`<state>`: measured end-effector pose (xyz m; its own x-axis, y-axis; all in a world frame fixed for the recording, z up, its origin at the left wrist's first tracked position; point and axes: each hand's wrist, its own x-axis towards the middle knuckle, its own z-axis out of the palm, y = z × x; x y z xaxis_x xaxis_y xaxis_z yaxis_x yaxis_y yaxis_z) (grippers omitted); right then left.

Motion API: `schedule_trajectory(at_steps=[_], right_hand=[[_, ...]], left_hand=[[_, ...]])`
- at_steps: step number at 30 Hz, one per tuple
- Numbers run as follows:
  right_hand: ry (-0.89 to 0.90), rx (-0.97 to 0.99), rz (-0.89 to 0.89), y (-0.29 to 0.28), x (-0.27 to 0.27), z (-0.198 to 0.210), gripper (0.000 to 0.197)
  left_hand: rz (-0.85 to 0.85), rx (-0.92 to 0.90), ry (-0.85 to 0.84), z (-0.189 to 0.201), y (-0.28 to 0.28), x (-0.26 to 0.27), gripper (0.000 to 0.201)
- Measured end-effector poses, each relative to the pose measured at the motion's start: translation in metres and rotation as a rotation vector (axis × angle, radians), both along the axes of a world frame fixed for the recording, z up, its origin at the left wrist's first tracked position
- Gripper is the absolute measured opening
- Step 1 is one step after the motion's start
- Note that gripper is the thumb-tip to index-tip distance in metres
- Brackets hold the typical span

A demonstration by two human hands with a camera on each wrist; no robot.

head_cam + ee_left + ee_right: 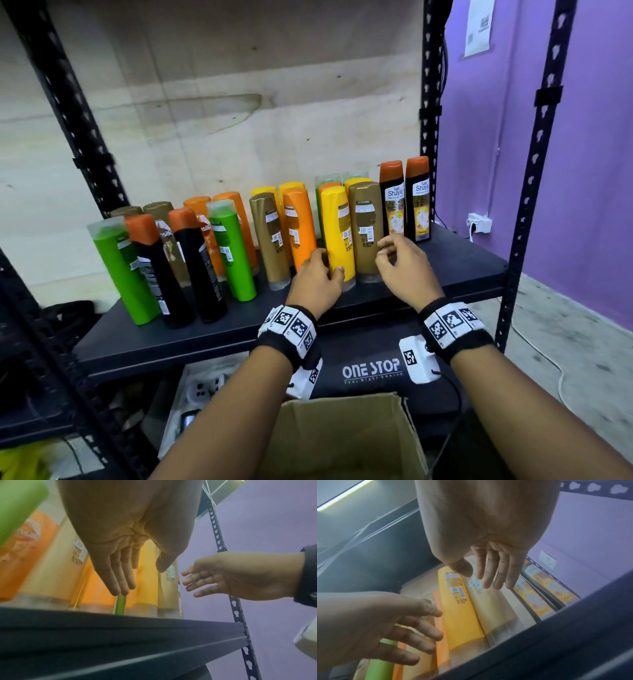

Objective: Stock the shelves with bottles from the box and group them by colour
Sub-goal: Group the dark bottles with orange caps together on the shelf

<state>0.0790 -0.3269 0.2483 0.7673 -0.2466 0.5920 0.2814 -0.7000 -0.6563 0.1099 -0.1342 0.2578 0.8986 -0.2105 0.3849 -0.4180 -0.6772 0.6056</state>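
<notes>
mostly stocked but barely sorted: mixed colours stand on the shelf (472,267), both hands loose-fingered, the left hand (317,279) by the yellow bottle (337,233), the right hand (404,267) before the gold bottle (366,229), the box (342,442) seemingly empty.

place: storeroom | evidence: slotted metal rack (430,102); shampoo bottles (337,233); cardboard box (342,438); bare plywood backing (222,102)
</notes>
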Motion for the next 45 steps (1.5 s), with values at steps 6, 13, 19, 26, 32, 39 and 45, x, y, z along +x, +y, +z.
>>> schedule_trajectory(at_steps=[6, 13, 19, 26, 32, 39, 45], right_hand=[[0.109, -0.286, 0.039, 0.015, -0.015, 0.028, 0.019], [0.122, -0.403, 0.13, 0.063, -0.014, 0.05, 0.024], [0.115, -0.443, 0.219, 0.12, -0.006, 0.055, 0.02], [0.073, -0.439, 0.321, 0.174, -0.002, 0.06, 0.024], [0.078, -0.459, 0.392, 0.209, 0.005, 0.055, 0.023], [0.083, -0.328, 0.416, 0.242, 0.023, 0.049, 0.027], [0.192, -0.206, 0.412, 0.272, 0.041, 0.037, 0.061]], left_hand=[[0.074, 0.114, -0.025, 0.017, 0.028, -0.015, 0.02], [0.195, 0.195, -0.084, 0.028, 0.079, -0.029, 0.029], [0.291, 0.22, -0.078, 0.036, 0.138, -0.042, 0.027], [0.392, 0.195, -0.08, 0.039, 0.201, -0.048, 0.025], [0.45, 0.145, -0.09, 0.035, 0.235, -0.046, 0.024], [0.507, 0.033, -0.195, 0.034, 0.263, -0.029, 0.041], [0.492, -0.111, -0.127, 0.025, 0.269, -0.006, 0.072]])
